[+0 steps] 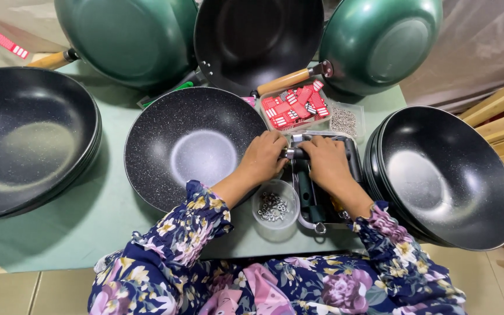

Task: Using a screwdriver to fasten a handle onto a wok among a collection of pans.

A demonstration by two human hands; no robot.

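Observation:
A black speckled wok [191,146] lies on the green table in front of me. My left hand [263,156] grips its right rim, fingers closed at the spot where a dark handle [303,186] with a metal collar meets the pan. My right hand [326,160] is wrapped over that handle's collar end, above a tray [354,163] holding more handles. A small clear bowl of metal screws [274,205] sits just below my left hand.
A clear box of red labels [296,105] and a box of small metal parts [344,121] sit behind my hands. A stack of black woks [447,175] stands right, another [27,137] left. Green-backed woks [126,38] [380,41] and a black wok [258,41] lean at the back.

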